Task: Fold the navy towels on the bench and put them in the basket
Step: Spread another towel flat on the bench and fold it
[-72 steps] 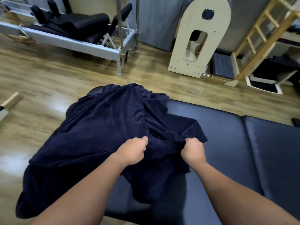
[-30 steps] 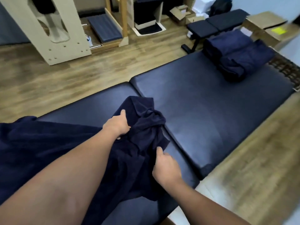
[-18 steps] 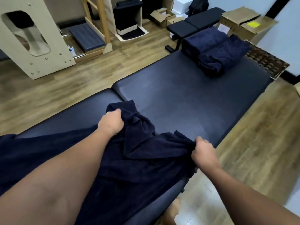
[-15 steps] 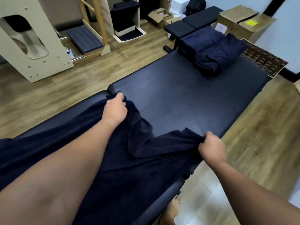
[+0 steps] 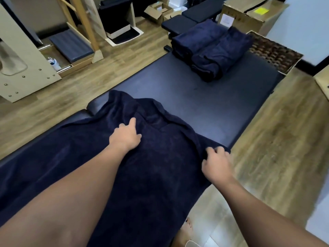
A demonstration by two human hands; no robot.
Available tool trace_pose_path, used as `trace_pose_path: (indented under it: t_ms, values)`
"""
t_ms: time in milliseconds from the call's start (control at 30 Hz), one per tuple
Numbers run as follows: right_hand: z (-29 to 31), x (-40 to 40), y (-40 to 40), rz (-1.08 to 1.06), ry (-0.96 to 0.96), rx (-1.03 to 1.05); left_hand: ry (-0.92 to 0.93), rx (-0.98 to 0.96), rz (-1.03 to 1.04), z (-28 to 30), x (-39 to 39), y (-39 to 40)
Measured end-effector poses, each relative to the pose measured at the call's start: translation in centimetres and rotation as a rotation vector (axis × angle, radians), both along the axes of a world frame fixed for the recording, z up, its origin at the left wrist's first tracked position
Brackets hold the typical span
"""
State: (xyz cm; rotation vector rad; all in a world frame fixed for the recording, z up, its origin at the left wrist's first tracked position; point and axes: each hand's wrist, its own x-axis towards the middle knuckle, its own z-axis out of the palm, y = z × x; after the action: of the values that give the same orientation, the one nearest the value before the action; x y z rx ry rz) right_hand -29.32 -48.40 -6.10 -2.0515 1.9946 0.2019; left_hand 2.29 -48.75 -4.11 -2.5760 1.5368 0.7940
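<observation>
A large navy towel (image 5: 156, 157) lies spread lengthwise over the near half of the dark padded bench (image 5: 204, 97). Its far edge is rumpled and partly folded over. My left hand (image 5: 126, 136) rests flat on the towel near that edge, fingers apart. My right hand (image 5: 216, 163) hovers at the towel's right corner by the bench edge, fingers loosely spread, holding nothing. Two folded navy towels (image 5: 211, 49) sit side by side at the bench's far end. A dark woven basket (image 5: 274, 52) stands just beyond them on the right.
Wooden floor surrounds the bench. Cardboard boxes (image 5: 249, 13) stand behind the basket, a second black bench (image 5: 195, 13) beyond the folded towels, and wooden exercise frames (image 5: 23, 68) at the left. My bare foot (image 5: 185, 232) is beside the bench's near right edge.
Both hands pulled the bunched towel out toward the far end and spread it flat, then let go of it. My left hand now lies open on the cloth.
</observation>
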Motion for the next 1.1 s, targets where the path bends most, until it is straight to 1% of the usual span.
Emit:
trace_pose_path:
  t_ms: [67,200,233,333,400,467,567,700,867,1100]
  values:
    - [-0.6,1.0,-1.0,0.024,-0.084,0.041,-0.036,0.029,0.016,-0.8,-0.3,-0.8]
    - [-1.3,0.6,-3.5,-0.126,-0.165,0.117,-0.087,0.031,0.122,-2.6,-0.4,-1.3]
    - [-1.4,0.2,-3.9,-0.114,-0.171,0.132,-0.112,0.041,0.126,-2.8,-0.8,-1.5]
    - [-1.6,-0.5,-4.4,0.051,-0.147,0.138,-0.161,0.055,0.182,-3.1,-3.0,-2.5]
    - [-1.6,-0.9,-4.9,0.105,-0.123,0.132,-0.136,0.072,0.258,-3.0,-4.4,-3.3]
    - [-1.5,-2.0,-6.1,0.078,-0.11,0.105,-0.087,0.078,0.336,-2.9,-4.9,-3.9]
    - [-1.7,-3.6,-8.1,0.049,-0.111,0.075,0.011,0.036,0.404,-3.3,-4.0,-5.2]
    - [-1.6,-4.0,-10.4,0.072,-0.081,0.058,0.095,-0.026,0.374,-4.2,-2.7,-7.4]
    - [-1.6,-4.5,-15.2,0.072,-0.112,0.017,0.099,-0.051,0.396,-3.9,-3.3,-11.6]
    - [-2.1,-5.0,-23.7,0.046,-0.137,-0.043,0.124,-0.077,0.352,-3.5,-3.1,-20.7]
